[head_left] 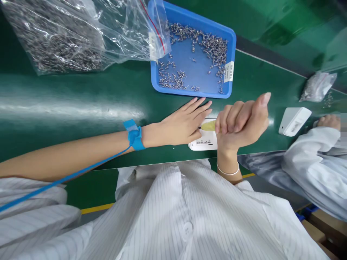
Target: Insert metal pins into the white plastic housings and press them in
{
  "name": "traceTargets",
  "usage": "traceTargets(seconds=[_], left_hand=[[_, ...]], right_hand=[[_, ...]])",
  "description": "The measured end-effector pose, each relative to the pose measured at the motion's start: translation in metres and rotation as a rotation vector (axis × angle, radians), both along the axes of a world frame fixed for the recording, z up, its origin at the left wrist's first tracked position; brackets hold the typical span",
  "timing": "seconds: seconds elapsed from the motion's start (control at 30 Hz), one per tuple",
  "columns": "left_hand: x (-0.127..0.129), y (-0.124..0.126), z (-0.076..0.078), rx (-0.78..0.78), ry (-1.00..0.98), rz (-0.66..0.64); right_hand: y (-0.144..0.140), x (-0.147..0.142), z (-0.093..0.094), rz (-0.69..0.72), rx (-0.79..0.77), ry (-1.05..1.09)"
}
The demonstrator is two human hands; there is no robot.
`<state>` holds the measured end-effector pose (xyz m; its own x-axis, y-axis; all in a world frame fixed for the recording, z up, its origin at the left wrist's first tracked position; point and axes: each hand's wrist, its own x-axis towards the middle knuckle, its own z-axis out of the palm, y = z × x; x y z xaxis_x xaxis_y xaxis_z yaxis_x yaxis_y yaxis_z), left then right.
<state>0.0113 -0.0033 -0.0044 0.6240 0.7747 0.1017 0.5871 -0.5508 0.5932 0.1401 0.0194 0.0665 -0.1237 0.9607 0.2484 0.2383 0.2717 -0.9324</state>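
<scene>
My left hand [184,121] lies with its fingers stretched out, its thumb and finger edge over the left part of a white plastic housing [204,143] on the bench. A blue wrist strap [135,135] with a cord circles that wrist. My right hand [240,117] is closed in a fist around a yellow tapered tool [208,125], thumb pointing up and outward. The tool's thin dark tip points left to the housing, close by my left hand; whether it touches is unclear. Both hands hide part of the housing.
Beyond my hands a blue tray [193,94] holds many small metal pins. A clear bag [67,47] of such parts lies at upper left, overlapping the tray. To the right are another white housing [294,122], a small bag [317,86] and a co-worker's sleeve [311,144].
</scene>
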Motion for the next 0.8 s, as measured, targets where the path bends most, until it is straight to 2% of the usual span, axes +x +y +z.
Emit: traceTargets(seconds=[0.07, 0.1, 0.17, 0.3, 0.43, 0.5, 0.63, 0.8], left_hand=[[0.0, 0.0, -0.001, 0.019, 0.009, -0.003], [0.001, 0.0, -0.001, 0.024, 0.012, -0.002], [0.001, 0.0, -0.001, 0.025, 0.013, 0.0], [0.001, -0.001, -0.001, 0.01, 0.006, 0.004], [0.002, -0.001, -0.002, -0.022, -0.018, 0.018], [0.003, -0.001, -0.002, -0.04, -0.038, 0.021], [0.002, 0.0, -0.002, -0.07, -0.044, 0.01], [-0.006, 0.003, 0.005, -0.08, -0.017, -0.065]], right_hand=[[0.001, -0.01, 0.006, -0.064, 0.034, 0.22], [0.0, -0.013, 0.007, -0.077, 0.037, 0.257], [0.0, -0.013, 0.007, -0.101, -0.005, 0.167], [-0.002, -0.005, 0.004, -0.16, -0.138, -0.207], [-0.002, -0.008, 0.002, -0.298, -0.101, -0.279], [-0.001, -0.011, -0.001, -0.305, -0.082, -0.29], [-0.005, -0.006, -0.016, -0.094, -0.056, -0.45], [-0.034, 0.021, -0.038, 0.18, -0.038, -0.537]])
